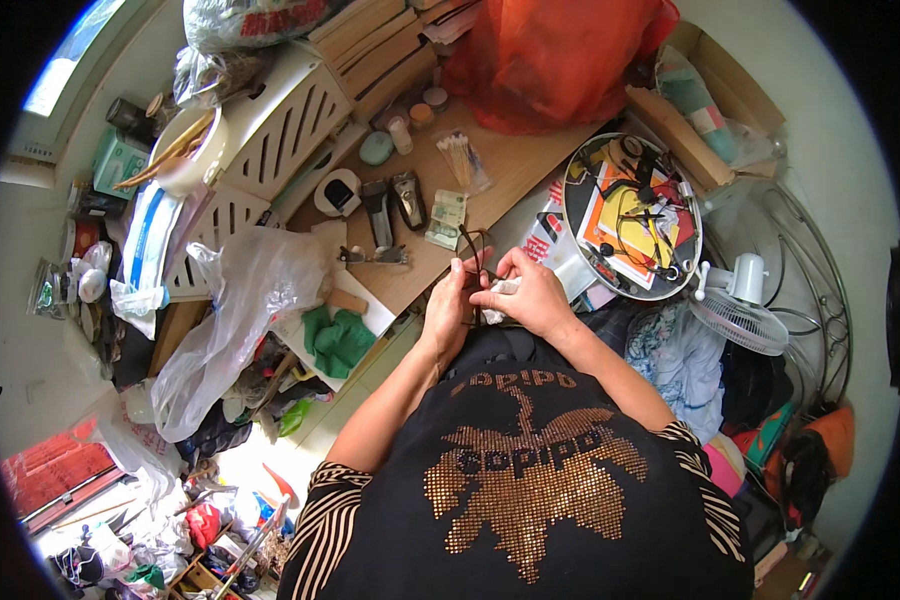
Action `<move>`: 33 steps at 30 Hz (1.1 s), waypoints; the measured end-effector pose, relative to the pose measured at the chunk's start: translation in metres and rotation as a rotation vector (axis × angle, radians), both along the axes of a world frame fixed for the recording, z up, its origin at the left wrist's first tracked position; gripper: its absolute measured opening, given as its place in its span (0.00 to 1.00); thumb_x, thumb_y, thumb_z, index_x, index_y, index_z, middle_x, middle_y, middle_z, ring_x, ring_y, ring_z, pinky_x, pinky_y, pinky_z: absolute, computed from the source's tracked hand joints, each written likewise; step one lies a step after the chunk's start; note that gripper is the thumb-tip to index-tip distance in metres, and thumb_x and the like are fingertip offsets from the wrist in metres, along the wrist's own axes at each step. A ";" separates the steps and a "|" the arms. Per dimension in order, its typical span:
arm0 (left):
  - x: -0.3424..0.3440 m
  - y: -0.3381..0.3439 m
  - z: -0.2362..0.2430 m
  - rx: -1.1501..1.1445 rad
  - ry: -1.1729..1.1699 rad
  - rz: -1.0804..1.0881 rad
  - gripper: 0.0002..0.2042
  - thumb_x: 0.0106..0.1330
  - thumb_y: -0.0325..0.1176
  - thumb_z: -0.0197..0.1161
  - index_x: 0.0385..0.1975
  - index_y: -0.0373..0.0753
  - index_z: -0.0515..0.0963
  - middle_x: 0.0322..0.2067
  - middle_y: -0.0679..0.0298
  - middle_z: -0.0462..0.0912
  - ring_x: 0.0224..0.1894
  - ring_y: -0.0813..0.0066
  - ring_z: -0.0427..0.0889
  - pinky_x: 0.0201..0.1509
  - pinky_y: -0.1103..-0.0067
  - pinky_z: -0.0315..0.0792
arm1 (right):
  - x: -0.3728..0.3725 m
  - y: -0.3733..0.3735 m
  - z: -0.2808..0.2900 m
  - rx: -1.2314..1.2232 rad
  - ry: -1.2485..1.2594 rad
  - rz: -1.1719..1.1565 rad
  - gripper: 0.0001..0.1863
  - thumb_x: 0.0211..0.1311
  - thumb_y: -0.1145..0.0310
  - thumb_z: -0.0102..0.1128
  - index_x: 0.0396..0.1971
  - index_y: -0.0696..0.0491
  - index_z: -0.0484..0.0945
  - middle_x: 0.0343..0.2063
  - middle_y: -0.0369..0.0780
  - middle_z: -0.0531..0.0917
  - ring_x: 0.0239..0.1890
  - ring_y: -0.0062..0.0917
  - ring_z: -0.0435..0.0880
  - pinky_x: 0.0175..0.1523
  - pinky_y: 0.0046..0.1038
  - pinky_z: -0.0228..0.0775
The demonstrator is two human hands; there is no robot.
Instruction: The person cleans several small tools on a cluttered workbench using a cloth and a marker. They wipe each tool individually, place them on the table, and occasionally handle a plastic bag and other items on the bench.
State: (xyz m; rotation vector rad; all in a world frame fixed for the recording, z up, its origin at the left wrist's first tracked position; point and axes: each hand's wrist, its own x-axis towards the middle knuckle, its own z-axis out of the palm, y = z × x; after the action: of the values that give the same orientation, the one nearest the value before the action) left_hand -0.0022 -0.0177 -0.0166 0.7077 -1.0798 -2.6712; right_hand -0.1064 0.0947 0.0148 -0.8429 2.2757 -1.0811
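My left hand (448, 310) is closed on a pair of dark-framed glasses (473, 238), held upright just beyond the desk's near edge. My right hand (530, 300) pinches a white cloth or tissue (504, 287) against the lower part of the glasses; fingers hide much of both. Past my hands on the wooden desk (510, 170) lie a banknote (446, 219), a bag of cotton swabs (458, 160), two electric shavers (409, 200) and several small round containers (421, 116).
A round tray of cables and papers (630, 215) is at the right, beside a white fan (738, 322) and clothes (675, 375). An orange bag (560, 55) stands at the back. Plastic bags (240, 310), a green cloth (338, 340) and white slotted baskets (275, 95) crowd the left.
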 end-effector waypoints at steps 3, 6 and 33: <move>0.001 0.002 0.000 -0.146 -0.090 -0.042 0.27 0.72 0.53 0.42 0.57 0.35 0.71 0.32 0.71 0.70 0.34 0.84 0.67 0.41 0.84 0.64 | 0.002 0.001 -0.007 0.106 -0.113 -0.028 0.27 0.38 0.47 0.75 0.25 0.54 0.72 0.21 0.42 0.80 0.26 0.32 0.81 0.33 0.31 0.71; -0.002 0.004 -0.003 -0.259 -0.108 -0.024 0.19 0.71 0.44 0.50 0.53 0.37 0.73 0.27 0.74 0.71 0.28 0.88 0.66 0.32 0.88 0.61 | 0.001 0.002 -0.004 -0.074 -0.171 0.047 0.26 0.41 0.56 0.76 0.36 0.52 0.72 0.17 0.37 0.76 0.22 0.19 0.75 0.31 0.24 0.69; 0.057 -0.063 -0.074 -0.202 -0.537 0.425 0.10 0.68 0.30 0.54 0.47 0.38 0.65 0.24 0.65 0.75 0.19 0.80 0.73 0.19 0.81 0.72 | -0.016 0.027 -0.010 -0.362 -0.395 0.073 0.24 0.50 0.74 0.68 0.50 0.55 0.76 0.22 0.27 0.69 0.24 0.09 0.66 0.31 0.13 0.58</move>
State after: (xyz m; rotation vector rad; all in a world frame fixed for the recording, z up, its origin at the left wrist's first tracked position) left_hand 0.0548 -0.0803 -0.0908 1.4707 -1.1255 -2.0278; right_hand -0.1220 0.1218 0.0047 -0.7569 1.7403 -1.5030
